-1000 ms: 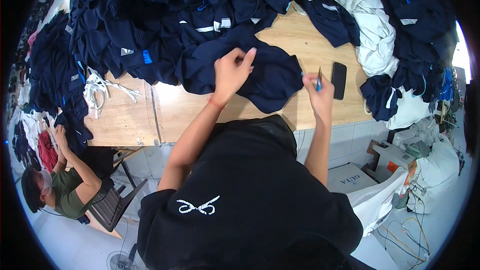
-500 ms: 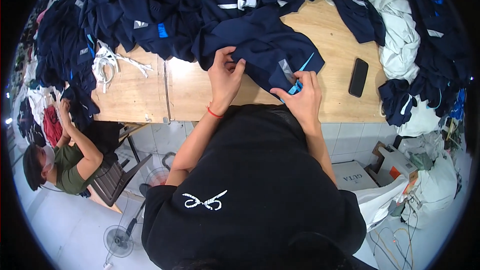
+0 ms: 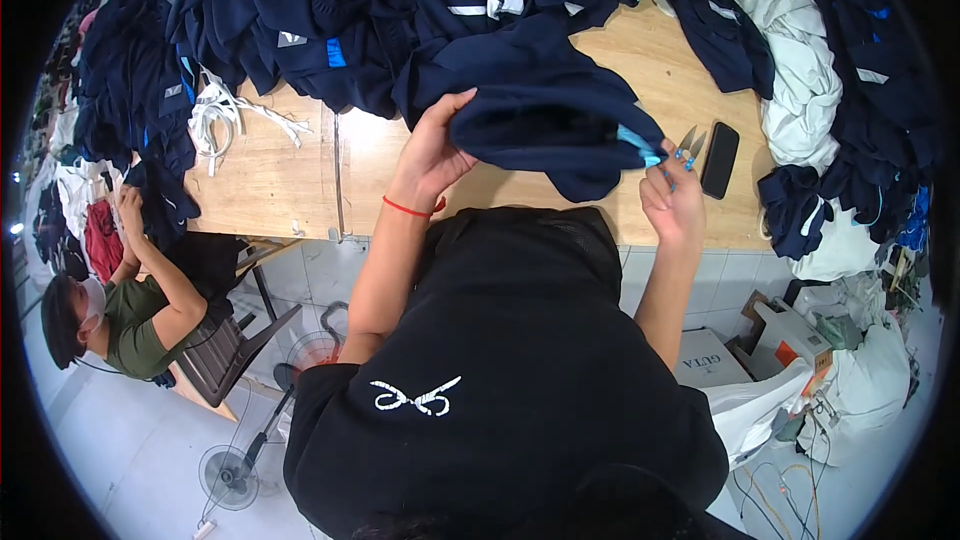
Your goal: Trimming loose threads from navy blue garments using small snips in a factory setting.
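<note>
A navy garment (image 3: 545,75) lies partly on the table, and its near opening is stretched wide between my two hands. My left hand (image 3: 430,155), with a red cord at the wrist, is closed on the left side of the opening, thumb along the edge. At the right end, my right hand (image 3: 675,198) pinches the rim beside a light-blue strip (image 3: 637,143). Small scissors (image 3: 688,143) with blue handles are also in that hand, blades pointing up and away. Inside the opening the cloth is dark, and details there are hidden.
Piled navy garments (image 3: 290,0) cover the far side of the table (image 3: 270,190). A black phone (image 3: 720,160) lies right of the scissors, white cloth (image 3: 795,90) beyond. White cords (image 3: 213,130) lie left. A co-worker (image 3: 150,330) sits at left, near a fan (image 3: 230,477).
The garment's edge has been lifted and opened into a wide loop. My right hand has moved right with the scissors, now turned beside the phone; my left hand now grips the rim.
</note>
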### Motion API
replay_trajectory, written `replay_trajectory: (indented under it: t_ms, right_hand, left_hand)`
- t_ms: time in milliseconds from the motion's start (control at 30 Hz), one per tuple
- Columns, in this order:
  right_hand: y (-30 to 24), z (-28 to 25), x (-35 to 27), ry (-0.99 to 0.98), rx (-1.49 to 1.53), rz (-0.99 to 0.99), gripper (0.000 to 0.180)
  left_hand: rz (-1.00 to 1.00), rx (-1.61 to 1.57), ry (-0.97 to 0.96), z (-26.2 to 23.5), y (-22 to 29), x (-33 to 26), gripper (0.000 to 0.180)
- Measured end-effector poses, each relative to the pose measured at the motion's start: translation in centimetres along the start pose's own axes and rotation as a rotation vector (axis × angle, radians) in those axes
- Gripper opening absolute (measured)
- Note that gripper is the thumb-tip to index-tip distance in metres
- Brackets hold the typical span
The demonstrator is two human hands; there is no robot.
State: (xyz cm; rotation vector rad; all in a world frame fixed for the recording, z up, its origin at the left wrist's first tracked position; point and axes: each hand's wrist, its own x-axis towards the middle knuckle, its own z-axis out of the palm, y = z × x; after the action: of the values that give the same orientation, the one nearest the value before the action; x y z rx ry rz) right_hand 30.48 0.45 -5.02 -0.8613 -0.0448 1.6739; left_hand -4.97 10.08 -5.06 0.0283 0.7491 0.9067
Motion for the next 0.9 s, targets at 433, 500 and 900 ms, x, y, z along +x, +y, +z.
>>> replay_trajectory:
  t_ms: [433, 500, 900]
  right_hand:
    - [-0.7, 5.5, -3.3, 0.134, -0.59, -0.359, 0.022]
    - [0.4, 4.8, -2.5, 0.219, -0.929, -0.623, 0.016]
    - [1.7, 6.0, -1.0, 0.293, -0.058, -0.163, 0.02]
  left_hand:
    - [0.156, 0.199, -0.347, 3.4, 1.7, -3.8, 0.024]
    - [0.163, 0.212, -0.355, 3.5, 1.7, -3.9, 0.024]
    - [-0.066, -0.299, -0.41, -1.8, 0.5, -1.2, 0.029]
